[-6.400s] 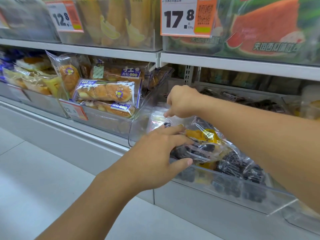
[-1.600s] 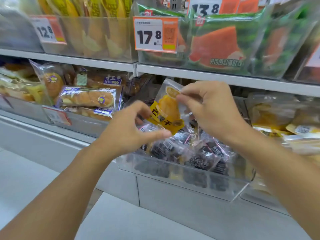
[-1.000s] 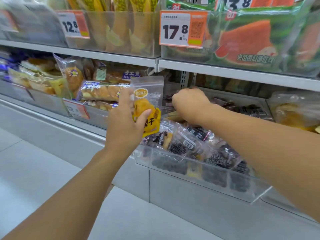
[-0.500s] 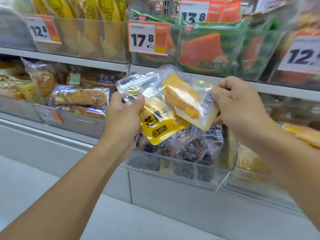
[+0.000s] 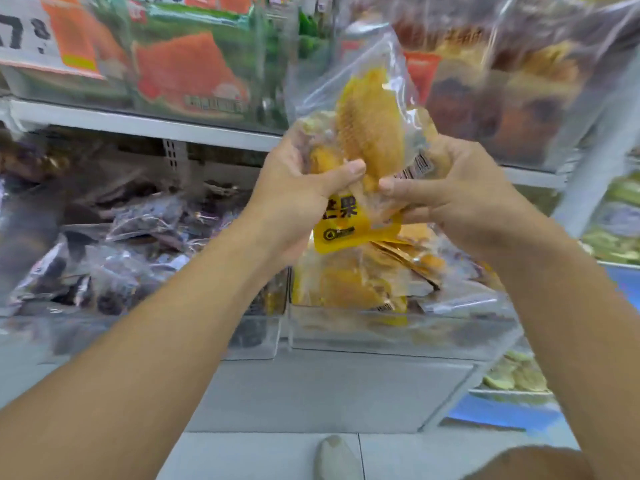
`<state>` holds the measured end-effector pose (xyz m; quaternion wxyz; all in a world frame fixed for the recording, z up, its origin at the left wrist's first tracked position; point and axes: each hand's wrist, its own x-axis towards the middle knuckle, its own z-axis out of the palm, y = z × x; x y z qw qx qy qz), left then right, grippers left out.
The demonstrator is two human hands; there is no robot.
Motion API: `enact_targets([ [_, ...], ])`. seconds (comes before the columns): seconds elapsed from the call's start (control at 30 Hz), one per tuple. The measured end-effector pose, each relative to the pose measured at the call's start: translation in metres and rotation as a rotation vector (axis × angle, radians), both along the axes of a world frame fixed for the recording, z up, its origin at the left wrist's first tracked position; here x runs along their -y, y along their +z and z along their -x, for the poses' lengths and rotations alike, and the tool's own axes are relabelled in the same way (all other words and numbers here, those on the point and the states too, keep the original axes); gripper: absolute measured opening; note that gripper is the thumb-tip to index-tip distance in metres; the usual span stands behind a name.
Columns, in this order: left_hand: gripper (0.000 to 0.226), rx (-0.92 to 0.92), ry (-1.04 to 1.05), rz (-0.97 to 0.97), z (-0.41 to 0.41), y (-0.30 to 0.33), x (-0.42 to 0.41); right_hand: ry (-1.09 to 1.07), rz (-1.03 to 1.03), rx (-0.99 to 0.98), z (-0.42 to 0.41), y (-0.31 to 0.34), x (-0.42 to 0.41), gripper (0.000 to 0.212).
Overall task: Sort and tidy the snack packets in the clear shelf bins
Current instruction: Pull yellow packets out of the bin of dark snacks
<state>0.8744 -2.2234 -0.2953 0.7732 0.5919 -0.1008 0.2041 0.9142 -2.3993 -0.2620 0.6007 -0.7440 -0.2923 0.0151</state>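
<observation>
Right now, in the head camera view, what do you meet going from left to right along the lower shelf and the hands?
Bin of dark snack packets → left hand → mango packets held in both hands → right hand → green snack packets at the far right.

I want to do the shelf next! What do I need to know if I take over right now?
Left hand: holds the yellow mango packets from the left, thumb pressed on the front.
Right hand: holds the same packets from the right, near the barcode.
The packets are up in the air above the mango bin, which already holds more yellow packets.
The dark packets lie in the bin to the left.
Done: yellow packets are out of the dark bin and in hand.
Left: probably drop them into the mango bin, then straighten both bins.
</observation>
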Motion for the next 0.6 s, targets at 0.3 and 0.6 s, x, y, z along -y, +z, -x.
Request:
enact_targets([
  [0.3, 0.069, -0.209, 0.341, -0.985, 0.007, -0.042, -0.025, -0.215, 0.320, 0.405, -0.026, -0.019, 0.034, 0.016],
  [0.6, 0.012, -0.081, 0.560, -1.159, -0.010, -0.060, -0.046, -0.295, 0.293, 0.429, -0.014, -0.005, 0.030, 0.019],
])
